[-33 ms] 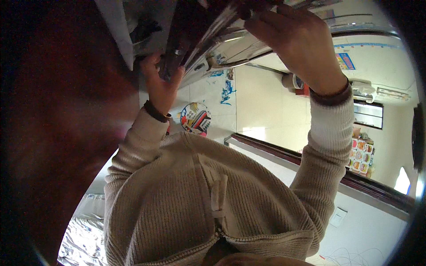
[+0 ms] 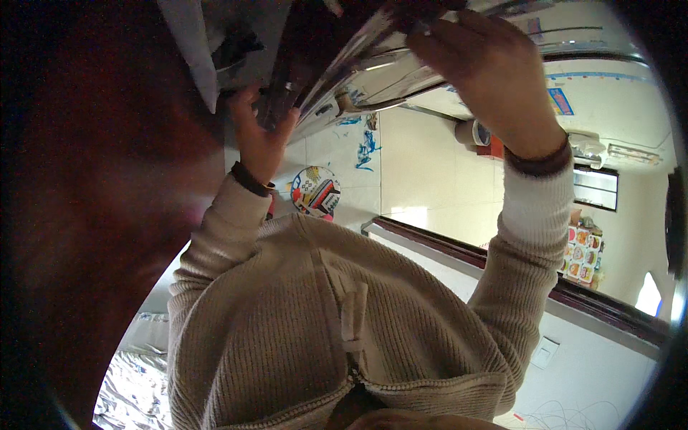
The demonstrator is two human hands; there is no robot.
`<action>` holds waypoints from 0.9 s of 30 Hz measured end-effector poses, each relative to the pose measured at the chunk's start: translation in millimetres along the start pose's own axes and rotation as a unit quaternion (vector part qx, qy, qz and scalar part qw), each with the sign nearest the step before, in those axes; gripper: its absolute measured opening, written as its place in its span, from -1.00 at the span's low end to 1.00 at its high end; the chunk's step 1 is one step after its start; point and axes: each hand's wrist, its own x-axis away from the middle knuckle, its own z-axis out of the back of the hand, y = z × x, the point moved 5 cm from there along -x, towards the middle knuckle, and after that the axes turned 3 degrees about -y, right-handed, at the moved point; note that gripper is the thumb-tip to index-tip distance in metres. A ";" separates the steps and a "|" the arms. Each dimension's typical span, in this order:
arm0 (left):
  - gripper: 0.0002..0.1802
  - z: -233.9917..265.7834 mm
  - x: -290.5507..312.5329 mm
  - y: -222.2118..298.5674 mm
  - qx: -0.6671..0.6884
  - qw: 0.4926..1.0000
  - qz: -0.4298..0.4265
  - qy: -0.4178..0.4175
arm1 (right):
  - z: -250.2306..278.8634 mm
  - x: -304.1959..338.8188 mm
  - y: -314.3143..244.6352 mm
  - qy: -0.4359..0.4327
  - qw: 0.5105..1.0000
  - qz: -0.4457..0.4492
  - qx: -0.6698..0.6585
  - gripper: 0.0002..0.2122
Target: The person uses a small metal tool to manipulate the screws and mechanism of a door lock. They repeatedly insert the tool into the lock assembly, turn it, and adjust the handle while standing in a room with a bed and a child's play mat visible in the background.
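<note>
A glossy, see-through plastic sheet (image 2: 358, 72) with dark edging hangs in front of me, creased and catching the light. My left hand (image 2: 261, 136) is raised at its lower left, thumb and fingers closed round a dark strip along its edge. Higher up on the right, my right hand (image 2: 494, 79) has its fingers bent onto the sheet's upper part. Those fingertips are lost in shadow, so their exact hold is hard to see. Both arms wear beige ribbed sleeves with dark bands at the wrists.
A large dark red-brown surface (image 2: 107, 186) fills the left side. Below my left hand stands a round stool with a patterned top (image 2: 315, 192). Blue scraps (image 2: 367, 150) lie on the tiled floor. A dark door-track (image 2: 430, 242) crosses on the right, and a bin (image 2: 469, 132) stands beyond.
My right hand has shifted slightly right and downward, and the sheet's folds beside it have moved a little. My left hand stays almost in place.
</note>
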 end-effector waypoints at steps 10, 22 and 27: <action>-0.37 12.2 -0.2 -12.8 -0.003 0.992 -0.020 -0.123 | -47.0 92.6 -0.9 0.228 0.854 -0.191 -0.428 -0.62; -0.58 3.1 50.6 12.7 0.062 0.975 -0.025 -0.214 | -160.3 175.7 -162.3 0.264 0.522 -0.635 -0.504 -0.83; -0.48 -9.2 76.1 29.4 0.065 0.961 -0.085 -0.255 | -164.0 194.2 -179.0 0.264 0.478 -0.649 -0.530 -0.84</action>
